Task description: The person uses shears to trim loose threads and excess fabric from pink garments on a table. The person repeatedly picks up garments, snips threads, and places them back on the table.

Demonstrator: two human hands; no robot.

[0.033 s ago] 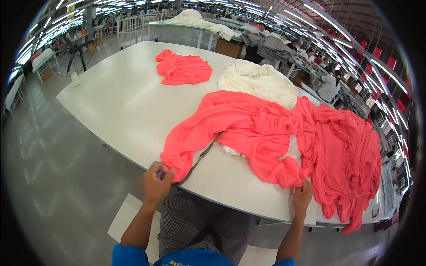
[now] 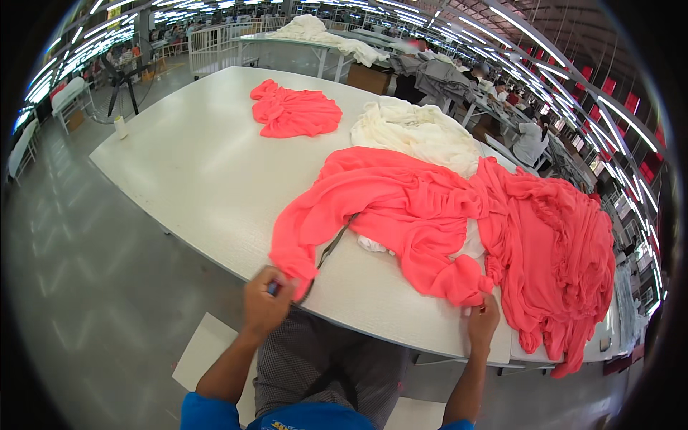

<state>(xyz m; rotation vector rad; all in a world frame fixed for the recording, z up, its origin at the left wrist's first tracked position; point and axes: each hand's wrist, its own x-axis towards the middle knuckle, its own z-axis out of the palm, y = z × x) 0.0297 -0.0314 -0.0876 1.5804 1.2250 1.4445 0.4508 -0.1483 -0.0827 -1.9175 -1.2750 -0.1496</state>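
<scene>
A thin, gathered coral garment [image 2: 387, 190] lies spread across the white table in front of me. At its near left end, my left hand [image 2: 269, 302] is closed on the cloth, and a small dark blue object [image 2: 273, 288] shows among the fingers. My right hand [image 2: 484, 319] pinches the garment's near right corner at the table edge, its fingertips partly hidden. From under the cloth a dark narrow strip [image 2: 331, 248] runs toward my left hand. White cloth [image 2: 373, 244] peeks out beneath the coral folds.
On the right is a big pile of coral garments [image 2: 555, 265]. Cream cloth [image 2: 416, 132] lies behind the spread garment, and a bunched coral piece [image 2: 297, 111] sits farther back on the table [image 2: 186, 158]. A thread cone [image 2: 120, 127] stands at the far left edge.
My left hand has shifted right and slightly toward me, drawing the garment's left end along. The right hand has dipped slightly, still at the same corner.
</scene>
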